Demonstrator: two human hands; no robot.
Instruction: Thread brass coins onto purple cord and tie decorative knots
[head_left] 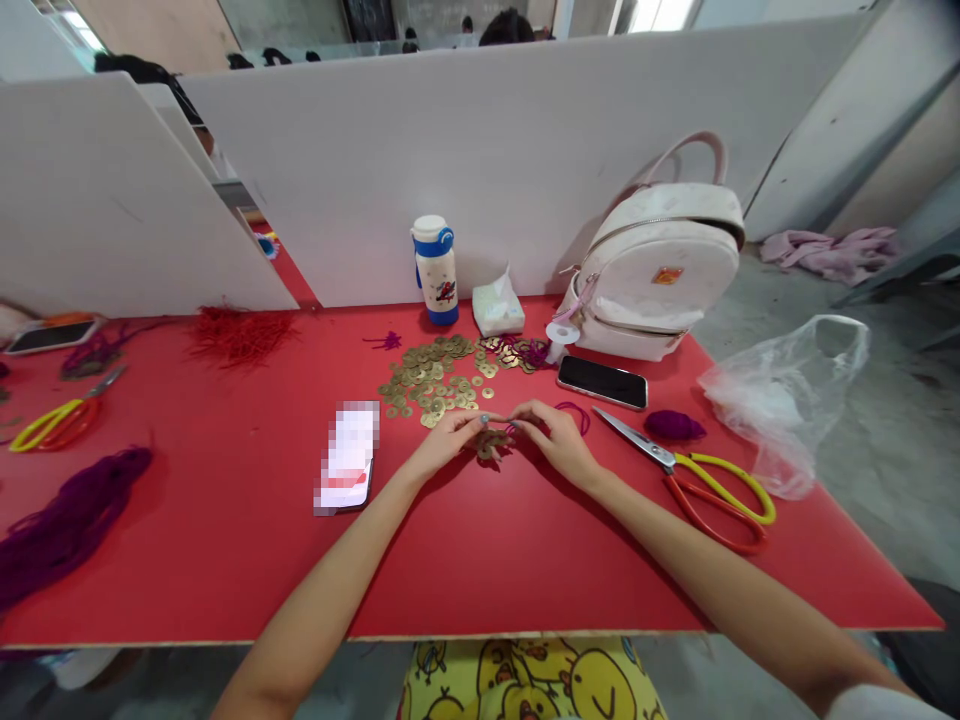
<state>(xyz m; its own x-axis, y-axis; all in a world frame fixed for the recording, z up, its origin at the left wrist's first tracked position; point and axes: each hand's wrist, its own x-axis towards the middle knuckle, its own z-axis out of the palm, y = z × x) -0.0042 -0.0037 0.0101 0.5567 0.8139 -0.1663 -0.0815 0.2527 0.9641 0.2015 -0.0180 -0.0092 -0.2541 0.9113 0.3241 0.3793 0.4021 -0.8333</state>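
My left hand and my right hand meet over the middle of the red table. Both pinch a small cluster of brass coins tied with purple cord, held just above the tabletop. A loose heap of brass coins with square holes lies just beyond my left hand. More coins tangled with purple thread sit further back.
Yellow-and-red scissors and a purple thread ball lie to my right, with a black phone, white backpack, plastic bag. A bottle and tissues stand behind. A second phone, purple yarn, scissors lie left.
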